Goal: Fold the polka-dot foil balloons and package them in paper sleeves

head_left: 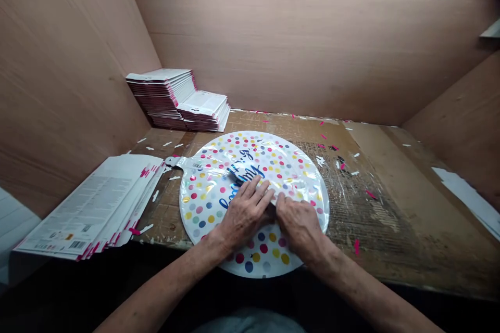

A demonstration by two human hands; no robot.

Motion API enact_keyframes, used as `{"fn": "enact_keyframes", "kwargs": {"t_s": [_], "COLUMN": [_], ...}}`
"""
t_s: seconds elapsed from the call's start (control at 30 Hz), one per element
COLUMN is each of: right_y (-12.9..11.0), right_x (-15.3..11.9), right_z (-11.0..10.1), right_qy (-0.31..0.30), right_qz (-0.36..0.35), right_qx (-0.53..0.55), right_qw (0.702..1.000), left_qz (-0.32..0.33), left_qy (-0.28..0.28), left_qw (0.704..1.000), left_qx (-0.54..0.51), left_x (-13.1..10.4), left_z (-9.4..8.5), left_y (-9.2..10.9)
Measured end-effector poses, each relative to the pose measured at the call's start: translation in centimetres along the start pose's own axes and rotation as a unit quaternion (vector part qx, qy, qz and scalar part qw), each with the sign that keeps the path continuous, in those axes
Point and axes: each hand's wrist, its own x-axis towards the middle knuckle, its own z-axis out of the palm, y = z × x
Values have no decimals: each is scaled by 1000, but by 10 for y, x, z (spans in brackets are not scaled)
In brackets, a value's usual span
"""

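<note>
A flat, round foil balloon point(211, 187), white with coloured dots and blue lettering, lies on the cardboard-covered table. Its tail, with a dark tip, points left. Near the balloon's middle, my left hand point(246, 213) rests with its fingers stretched out over the foil; its thumb is hidden. My right hand point(299, 221) is close beside it, fingers curled and closed on a raised bit of the balloon's foil. A dark gap shows between the two hands, and what lies under them cannot be seen.
Stacks of folded white and pink card packages point(160, 99) stand at the back left. More printed packages point(89, 208) fan out at the left front edge. Pink and white scraps point(332, 147) litter the cardboard point(375, 166). White paper point(469, 200) lies right. Wooden panels point(281, 36) enclose the table.
</note>
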Motion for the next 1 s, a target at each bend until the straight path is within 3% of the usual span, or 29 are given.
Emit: {"fn": "enact_keyframes", "kwargs": {"t_s": [0.1,0.17,0.2,0.27,0.37,0.47,0.57,0.73,0.8,0.87,0.93,1.0], "right_y": [-4,9,17,33,41,33,18,2,2,4,5,4], "right_x": [-20,-25,-25,-18,2,30,61,97,105,111,113,108], "right_z": [-9,-9,-6,5,19,19,14,19,22,23,18,10], "right_qy": [4,51,76,106,64,25,18,-23,-48,-65,-75,-64], "right_qz": [-151,-239,-251,-230,-185,-80,13,102,106,96,81,74], "right_qx": [91,144,152,153,194,226,184,111,101,90,79,65], "right_qw": [984,959,953,955,961,971,983,988,988,989,991,993], "left_qz": [-27,-56,-69,-87,-131,-228,-319,-393,-384,-323,-232,-196], "left_qy": [34,59,64,64,82,126,152,146,144,141,98,29], "left_qw": [996,984,976,967,972,962,935,908,911,933,964,977], "left_qx": [-82,-160,-194,-232,-179,-86,-37,10,40,69,80,81], "left_x": [-23,-37,-44,-56,-70,-76,-74,-72,-71,-67,-61,-56], "left_z": [3,-2,-6,-16,-23,-19,-10,-5,-10,-17,-23,-22], "left_y": [-11,-27,-35,-45,-47,-42,-39,-29,-25,-25,-31,-43]}}
